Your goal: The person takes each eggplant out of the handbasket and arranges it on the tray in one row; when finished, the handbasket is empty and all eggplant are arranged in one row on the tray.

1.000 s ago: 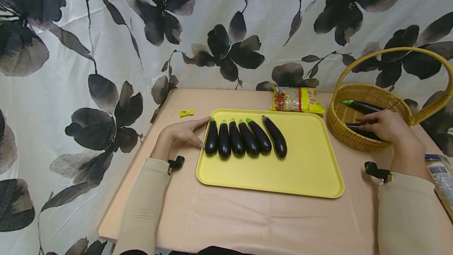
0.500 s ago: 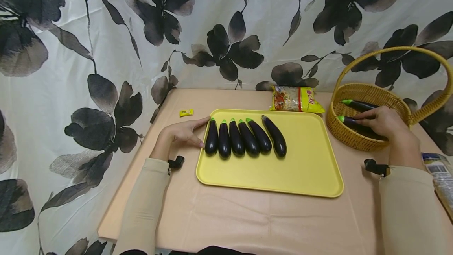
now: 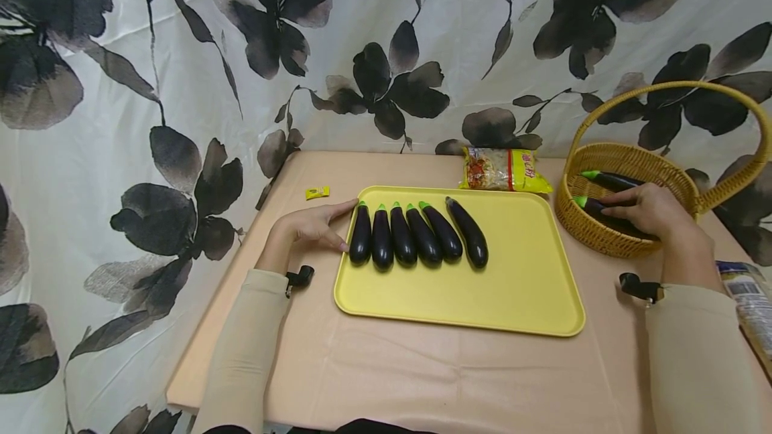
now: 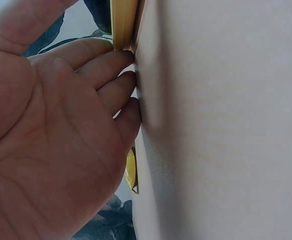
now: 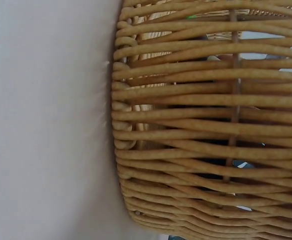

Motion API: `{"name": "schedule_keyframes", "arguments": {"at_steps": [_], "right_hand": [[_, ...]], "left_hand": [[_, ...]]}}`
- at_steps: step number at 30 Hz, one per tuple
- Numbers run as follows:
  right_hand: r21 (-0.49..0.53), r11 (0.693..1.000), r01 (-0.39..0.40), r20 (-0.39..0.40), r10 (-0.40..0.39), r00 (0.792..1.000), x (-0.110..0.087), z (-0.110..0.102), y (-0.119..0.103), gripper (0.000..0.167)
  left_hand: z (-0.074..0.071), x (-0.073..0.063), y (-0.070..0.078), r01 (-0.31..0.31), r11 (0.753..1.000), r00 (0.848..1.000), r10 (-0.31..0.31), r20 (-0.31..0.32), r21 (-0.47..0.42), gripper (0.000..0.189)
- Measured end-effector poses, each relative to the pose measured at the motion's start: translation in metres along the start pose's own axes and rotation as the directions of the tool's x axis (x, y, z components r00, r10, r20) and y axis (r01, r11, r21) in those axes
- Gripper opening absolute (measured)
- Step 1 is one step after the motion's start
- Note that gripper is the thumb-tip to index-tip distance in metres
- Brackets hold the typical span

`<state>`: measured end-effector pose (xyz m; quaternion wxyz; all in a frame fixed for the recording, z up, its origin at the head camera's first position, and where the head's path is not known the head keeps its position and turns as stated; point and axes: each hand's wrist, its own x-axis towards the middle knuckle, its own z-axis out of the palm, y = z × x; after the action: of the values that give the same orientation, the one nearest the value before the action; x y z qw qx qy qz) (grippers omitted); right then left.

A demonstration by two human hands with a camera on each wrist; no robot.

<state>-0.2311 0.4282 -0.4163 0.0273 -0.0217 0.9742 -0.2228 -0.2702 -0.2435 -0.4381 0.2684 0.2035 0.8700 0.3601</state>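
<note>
Inside the wicker basket (image 3: 577,223), my right hand (image 3: 657,209) holds an eggplant (image 3: 594,209) from above, its green stem end poking out past the fingers. Another eggplant (image 3: 612,181) lies behind it in the basket. My left hand (image 3: 304,230) touches the left rim of the yellow tray (image 3: 519,280) with its fingers and thumb; in the left wrist view the fingertips are right at the tray edge (image 4: 120,25). Several eggplants (image 3: 425,240) lie in a row on the tray's left half. The basket's woven wall (image 5: 186,125) hides most of the right hand in the right wrist view.
A yellow and red food packet (image 3: 506,169) lies behind the tray. There is a small yellow sachet (image 3: 317,192) at the back left. Another printed packet (image 3: 748,300) is at the far right. The basket's tall handle (image 3: 669,86) arches above it; a floral curtain (image 3: 374,32) hangs behind.
My right hand has shifted slightly up and left in the basket, and the held eggplant's green stem end has come into view. My left hand and the tray have stayed put.
</note>
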Motion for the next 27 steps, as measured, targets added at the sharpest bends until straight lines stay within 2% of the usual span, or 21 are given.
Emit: {"name": "schedule_keyframes", "arguments": {"at_steps": [7, 13, 19, 27], "right_hand": [[-0.005, 1.000, -0.015, -0.136, 0.014, 0.991, -0.006, 0.003, -0.004, 0.054], [0.031, 0.999, -0.026, -0.223, 0.032, 0.974, -0.013, 0.005, -0.010, 0.054], [0.122, 0.989, -0.089, -0.306, 0.123, 0.944, -0.017, 0.009, -0.017, 0.054], [0.204, 0.977, -0.070, -0.408, 0.150, 0.901, -0.020, 0.009, -0.023, 0.053]], "left_hand": [[0.000, 0.000, -0.001, 0.002, 1.000, 1.000, -0.002, -0.003, 0.003, 0.128], [0.000, 0.001, 0.000, 0.008, 1.000, 1.000, -0.008, 0.000, -0.013, 0.128], [0.000, 0.001, 0.001, 0.014, 1.000, 1.000, -0.014, 0.006, -0.028, 0.128], [0.000, 0.001, 0.000, 0.021, 0.999, 1.000, -0.021, 0.009, -0.035, 0.128]]}}
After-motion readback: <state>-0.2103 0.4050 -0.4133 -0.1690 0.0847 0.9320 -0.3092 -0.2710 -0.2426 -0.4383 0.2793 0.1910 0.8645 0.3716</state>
